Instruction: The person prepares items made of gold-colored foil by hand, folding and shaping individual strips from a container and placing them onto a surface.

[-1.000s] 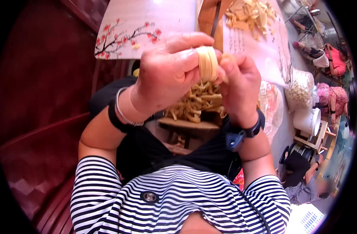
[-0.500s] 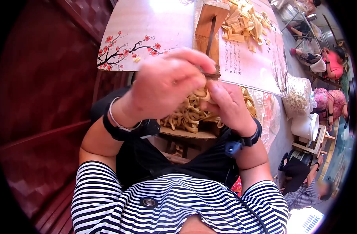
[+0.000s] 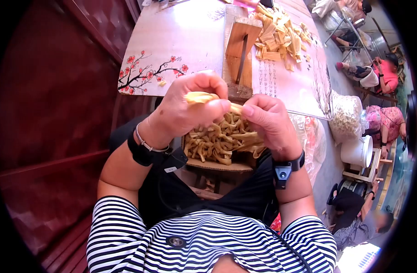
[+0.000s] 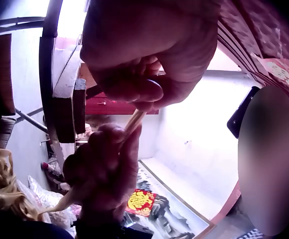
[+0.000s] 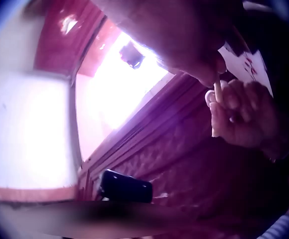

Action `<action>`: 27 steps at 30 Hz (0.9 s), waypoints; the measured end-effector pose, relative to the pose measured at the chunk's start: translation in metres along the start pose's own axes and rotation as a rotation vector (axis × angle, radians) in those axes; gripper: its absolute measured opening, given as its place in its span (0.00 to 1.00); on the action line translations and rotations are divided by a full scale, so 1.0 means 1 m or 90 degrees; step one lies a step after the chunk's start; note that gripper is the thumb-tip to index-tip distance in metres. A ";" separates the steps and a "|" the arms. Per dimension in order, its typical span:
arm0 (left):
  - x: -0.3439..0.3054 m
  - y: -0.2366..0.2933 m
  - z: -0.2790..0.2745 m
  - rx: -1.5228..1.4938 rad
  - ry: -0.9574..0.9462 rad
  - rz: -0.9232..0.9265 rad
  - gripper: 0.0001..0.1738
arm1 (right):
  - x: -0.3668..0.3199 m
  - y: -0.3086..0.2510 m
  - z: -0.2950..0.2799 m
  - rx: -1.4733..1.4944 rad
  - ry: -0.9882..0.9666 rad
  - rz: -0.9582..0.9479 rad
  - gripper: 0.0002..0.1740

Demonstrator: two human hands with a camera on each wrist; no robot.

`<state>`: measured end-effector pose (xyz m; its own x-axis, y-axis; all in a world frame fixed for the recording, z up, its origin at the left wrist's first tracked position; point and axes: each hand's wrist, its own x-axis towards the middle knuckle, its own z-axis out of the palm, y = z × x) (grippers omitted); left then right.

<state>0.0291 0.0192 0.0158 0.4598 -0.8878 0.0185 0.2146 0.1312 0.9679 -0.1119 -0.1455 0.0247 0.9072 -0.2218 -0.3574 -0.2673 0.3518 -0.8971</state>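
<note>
In the head view, my left hand (image 3: 185,104) grips a folded pale yellow strip (image 3: 200,97) between thumb and curled fingers. My right hand (image 3: 272,125) pinches the same strip where it runs out, thumb on top. The two hands are close together, above a cardboard tray (image 3: 217,165) heaped with curled yellow strips (image 3: 215,140). From the left wrist, a short taut length of strip (image 4: 134,121) shows between both hands, and a loose tail (image 4: 62,203) hangs below the right one. The right wrist view shows the left hand's fingers closed near the strip.
A wooden stand with an upright slot (image 3: 239,54) is at the near edge of the flower-printed table (image 3: 172,45). Flat yellow pieces (image 3: 279,38) are piled behind it. A dark red panelled wall (image 3: 49,113) is at left. Bagged material (image 3: 345,113), a white bucket (image 3: 358,151) and several people are at right.
Both hands have come down and nearer my body, away from the stand. The strip's wound loops, earlier facing me, now lie sideways in my left hand, with a length drawn between the hands.
</note>
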 end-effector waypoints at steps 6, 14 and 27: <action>0.031 -0.016 -0.002 0.172 0.154 0.149 0.05 | 0.028 0.003 -0.015 -0.383 0.319 -0.361 0.11; 0.038 -0.035 -0.011 0.440 0.274 0.183 0.05 | 0.052 0.013 -0.041 -0.474 0.439 -0.487 0.12; -0.001 -0.005 0.021 0.074 -0.136 -0.135 0.17 | 0.016 -0.013 0.015 -0.602 -0.035 -0.947 0.14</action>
<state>0.0099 0.0099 0.0159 0.2214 -0.9640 -0.1471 0.1808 -0.1077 0.9776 -0.0892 -0.1395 0.0342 0.5377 0.2004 0.8190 0.6593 -0.7053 -0.2603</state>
